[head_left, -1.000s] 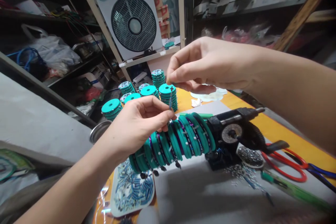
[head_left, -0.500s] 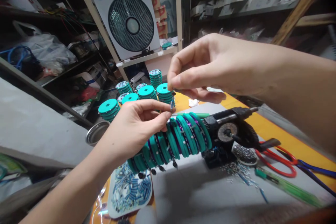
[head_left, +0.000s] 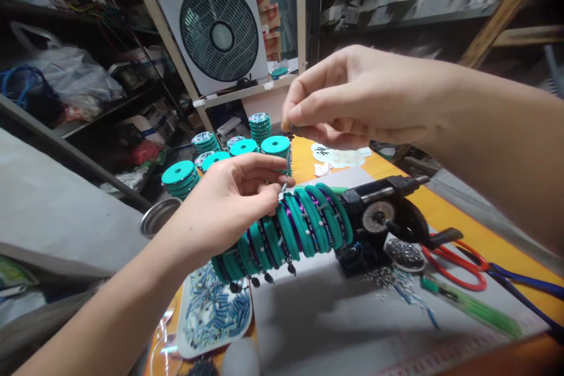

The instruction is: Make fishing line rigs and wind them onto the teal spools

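My left hand [head_left: 247, 191] is over a row of teal foam spool rings [head_left: 291, 223] mounted on a black winding device [head_left: 379, 217]. Its thumb and fingertips close round a small pale piece on a thin twisted line [head_left: 288, 163]. Above it, my right hand [head_left: 348, 100] pinches a small dark piece [head_left: 290, 131] at the line's upper end; its exact kind is too small to tell. Thin dark and purple line is wound between the rings, and small black beads [head_left: 256, 282] hang along their lower side.
Stacked teal spools [head_left: 180, 173] stand behind my left hand. A white tray [head_left: 187, 352] of small blue tubes is at front left. Red-handled scissors [head_left: 458, 264], a green cutter [head_left: 476, 305] and a dish of metal bits [head_left: 404, 254] lie right. A box fan [head_left: 220, 35] stands behind.
My right hand has risen slightly, away from my left. The left thumb and index finger are a little further apart, and the pale piece now shows there. The view has shifted slightly.
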Demonstrator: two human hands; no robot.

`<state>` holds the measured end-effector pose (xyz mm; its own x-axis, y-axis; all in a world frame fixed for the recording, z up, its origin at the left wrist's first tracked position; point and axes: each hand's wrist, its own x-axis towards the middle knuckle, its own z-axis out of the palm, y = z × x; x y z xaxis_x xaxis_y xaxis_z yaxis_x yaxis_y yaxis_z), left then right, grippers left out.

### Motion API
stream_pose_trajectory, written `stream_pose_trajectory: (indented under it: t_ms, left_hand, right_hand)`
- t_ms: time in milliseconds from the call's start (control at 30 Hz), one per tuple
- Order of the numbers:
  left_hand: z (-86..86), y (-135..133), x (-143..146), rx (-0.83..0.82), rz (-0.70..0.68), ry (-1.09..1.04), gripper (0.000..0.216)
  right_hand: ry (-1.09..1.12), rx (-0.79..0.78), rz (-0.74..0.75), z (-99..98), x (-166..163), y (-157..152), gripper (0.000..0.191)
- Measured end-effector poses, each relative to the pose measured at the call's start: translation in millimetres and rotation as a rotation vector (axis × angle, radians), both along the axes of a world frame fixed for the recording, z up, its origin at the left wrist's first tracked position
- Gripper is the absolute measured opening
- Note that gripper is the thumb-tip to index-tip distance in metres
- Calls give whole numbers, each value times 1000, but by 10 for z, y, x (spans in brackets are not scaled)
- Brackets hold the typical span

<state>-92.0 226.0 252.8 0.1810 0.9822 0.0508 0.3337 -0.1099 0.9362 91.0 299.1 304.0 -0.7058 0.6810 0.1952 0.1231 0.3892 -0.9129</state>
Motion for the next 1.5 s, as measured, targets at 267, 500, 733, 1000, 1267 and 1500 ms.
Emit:
stream_pose_trajectory:
  t_ms: [267,500,733,1000,1267,1500]
  left_hand:
    - [19,-15,26,8,-5,24,26]
    - [-25,-38,12,82,15,45,23]
    - [-34,-70,30,136,23,83,21]
    - [10,9,26,31,1,25,21]
    - [59,122,60,-67,-35,48,14]
    - [22,105,-22,-65,-28,-55,17]
  right_hand:
    - [31,16,56,-15,-57,71,14]
    - [60,-3,77,-15,5,52,10]
    - [30,-5,12,-8,45,1,9]
    - [9,-21,26,2,6,-15,11]
    - [65,-80,-25,-2,106,43,13]
    - [81,-81,36,-1,106,33,17]
